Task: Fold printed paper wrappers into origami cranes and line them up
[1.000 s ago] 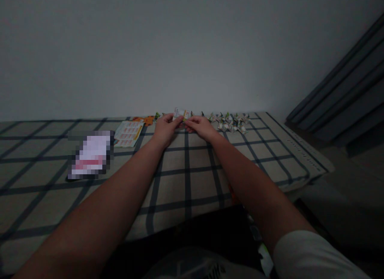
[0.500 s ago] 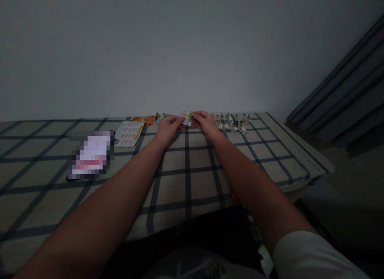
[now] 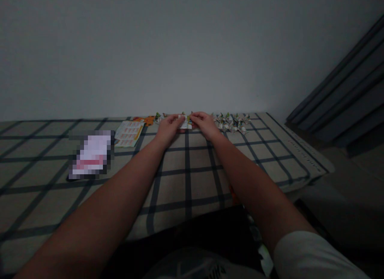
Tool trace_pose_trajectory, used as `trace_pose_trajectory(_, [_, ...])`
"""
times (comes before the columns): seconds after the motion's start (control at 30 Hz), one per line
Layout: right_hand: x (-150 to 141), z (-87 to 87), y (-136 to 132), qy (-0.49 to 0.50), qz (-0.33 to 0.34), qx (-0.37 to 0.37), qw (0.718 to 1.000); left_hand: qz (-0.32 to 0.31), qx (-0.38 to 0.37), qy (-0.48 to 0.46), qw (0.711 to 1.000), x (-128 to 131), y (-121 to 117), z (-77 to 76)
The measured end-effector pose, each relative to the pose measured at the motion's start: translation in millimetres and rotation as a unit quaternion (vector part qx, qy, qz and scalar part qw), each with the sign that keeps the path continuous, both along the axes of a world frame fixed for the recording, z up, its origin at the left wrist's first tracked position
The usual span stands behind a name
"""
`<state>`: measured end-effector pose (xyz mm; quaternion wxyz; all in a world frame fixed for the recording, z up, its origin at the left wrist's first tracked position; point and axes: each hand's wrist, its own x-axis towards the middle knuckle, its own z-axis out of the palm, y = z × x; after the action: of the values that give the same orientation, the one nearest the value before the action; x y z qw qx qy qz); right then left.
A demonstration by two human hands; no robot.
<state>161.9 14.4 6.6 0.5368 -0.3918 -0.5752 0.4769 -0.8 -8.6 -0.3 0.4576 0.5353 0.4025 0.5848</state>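
Note:
Both my arms reach out over a checked bedsheet (image 3: 186, 179) toward the far wall. My left hand (image 3: 168, 126) and my right hand (image 3: 204, 124) pinch a small printed piece of paper (image 3: 186, 122) between them, each gripping one end, low over the sheet. Right of my right hand lies a cluster of several small folded paper pieces (image 3: 232, 122). A few more folded pieces (image 3: 159, 116) lie just left of my left hand.
A printed leaflet (image 3: 129, 133) lies flat at the left, with an orange sheet (image 3: 145, 119) behind it. A blurred-out flat object (image 3: 90, 154) rests further left. The bed's edge (image 3: 303, 151) drops off at the right, beside a dark slanted panel (image 3: 345, 95).
The paper piece has come down from a raised position toward the sheet and shifted slightly right. My hands have moved closer together on it.

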Motion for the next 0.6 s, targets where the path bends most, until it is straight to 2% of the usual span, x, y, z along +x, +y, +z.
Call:
trace_pose_trajectory(0.27, [-1.2,-0.9,-0.3,-0.008,0.028,-0.008,1.0,0.05,0.049,0.139,0.988,-4.9,-5.6,7.1])
trace_pose_trajectory(0.37, [-0.8,-0.7,0.0,-0.017,0.022,0.006,1.0,0.046,0.049,0.14,0.988,-4.2,-5.7,7.0])
trace_pose_trajectory(0.6, [0.5,-0.1,-2.2,-0.058,0.01,0.055,0.997,0.015,0.026,0.1,0.995,-3.5,1.0,-4.2])
